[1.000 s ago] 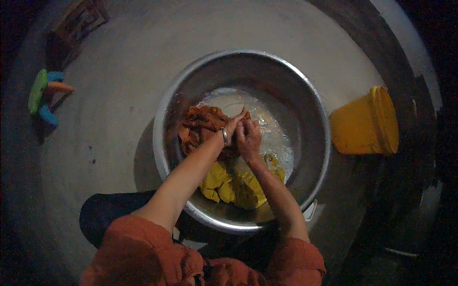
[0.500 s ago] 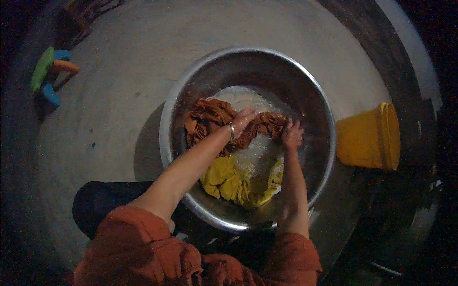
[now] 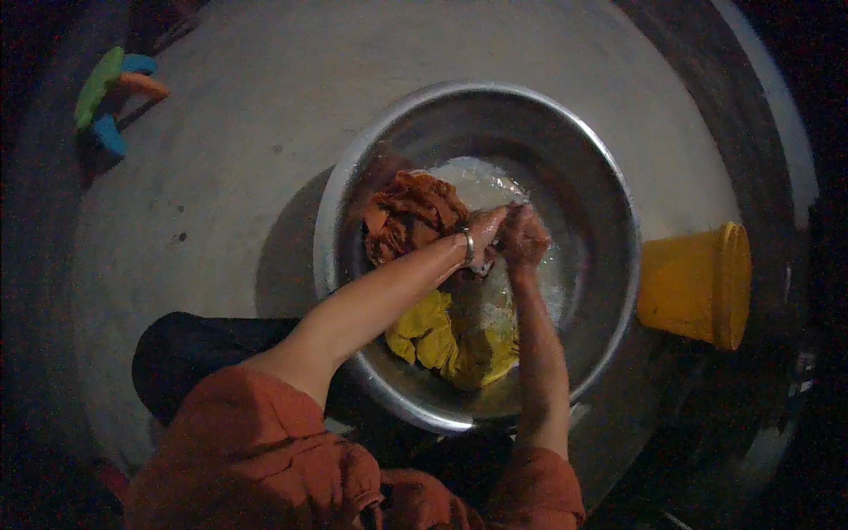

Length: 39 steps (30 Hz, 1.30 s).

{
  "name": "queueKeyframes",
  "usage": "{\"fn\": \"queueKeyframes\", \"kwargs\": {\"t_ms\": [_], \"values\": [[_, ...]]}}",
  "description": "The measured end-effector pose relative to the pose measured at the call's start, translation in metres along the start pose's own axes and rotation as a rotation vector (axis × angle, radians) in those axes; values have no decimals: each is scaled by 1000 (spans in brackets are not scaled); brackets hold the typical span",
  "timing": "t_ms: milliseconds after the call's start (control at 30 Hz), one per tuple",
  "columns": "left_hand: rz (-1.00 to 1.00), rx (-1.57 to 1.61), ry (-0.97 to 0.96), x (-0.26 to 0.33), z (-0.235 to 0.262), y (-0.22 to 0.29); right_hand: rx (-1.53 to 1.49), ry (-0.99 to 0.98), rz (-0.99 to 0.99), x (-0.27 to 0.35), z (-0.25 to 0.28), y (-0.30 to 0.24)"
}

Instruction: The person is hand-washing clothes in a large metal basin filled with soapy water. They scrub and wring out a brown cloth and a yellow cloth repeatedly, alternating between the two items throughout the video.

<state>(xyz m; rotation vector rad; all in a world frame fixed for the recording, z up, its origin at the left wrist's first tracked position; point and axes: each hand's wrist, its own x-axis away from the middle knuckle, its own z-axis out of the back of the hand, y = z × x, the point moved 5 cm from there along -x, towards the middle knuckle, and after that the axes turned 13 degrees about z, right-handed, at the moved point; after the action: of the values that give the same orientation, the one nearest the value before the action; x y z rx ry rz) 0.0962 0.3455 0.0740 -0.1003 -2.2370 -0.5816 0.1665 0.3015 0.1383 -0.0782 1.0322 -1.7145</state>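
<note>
A large metal basin [image 3: 625,265] holds water [image 3: 495,181], a rust-brown cloth [image 3: 411,216] and a yellow cloth [image 3: 455,353]. The brown cloth lies crumpled on the left side of the basin, and one end of it runs to my hands. Over the middle of the basin, my left hand [image 3: 484,234], with a bangle [image 3: 468,247] at its wrist, is closed round that end. Right beside it, my right hand [image 3: 526,237] makes a fist on the same bunched cloth, most of which is hidden by the fingers. Below my hands sits the yellow cloth, partly in the water and touched by neither.
A yellow bucket [image 3: 685,287] stands tilted-looking just right of the basin. At the far left on the concrete floor [image 3: 265,97] is a green, blue and orange object [image 3: 115,97]. My dark-clothed knee [image 3: 203,362] is at the basin's lower left.
My hands have come together; the right moved left and closed from spread fingers to a fist. The stretch of brown cloth between them is bunched up. The whole view has shifted slightly.
</note>
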Motion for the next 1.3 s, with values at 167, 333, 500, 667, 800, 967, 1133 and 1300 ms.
{"fn": "queueKeyframes", "kwargs": {"t_ms": [167, 333, 500, 667, 800, 967, 1133, 1300], "values": [[-290, -147, -34, 2, 9, 9, 514, 89, -443, 1, 55, 42], [-317, -443, -7, 26, -15, 12, 357, 58, -297, 49, 51, 71], [-392, 42, -302, 30, -8, 2, 129, 43, 215, 31, 17, -115], [-627, 52, -427, 50, -34, 5, 388, -134, 120, 22, 1, -85], [-109, -276, -27, 31, -29, -12, 161, -7, -410, 29, 47, 42], [-603, -988, 402, 23, -16, 0, 945, 44, -208, 37, 86, 55], [-618, -1026, 317, -13, -8, -30, 390, -270, -24, 55, 42, 54], [-517, -989, 214, -7, -16, -5, 263, -23, -427, 53, 84, 48]]}}
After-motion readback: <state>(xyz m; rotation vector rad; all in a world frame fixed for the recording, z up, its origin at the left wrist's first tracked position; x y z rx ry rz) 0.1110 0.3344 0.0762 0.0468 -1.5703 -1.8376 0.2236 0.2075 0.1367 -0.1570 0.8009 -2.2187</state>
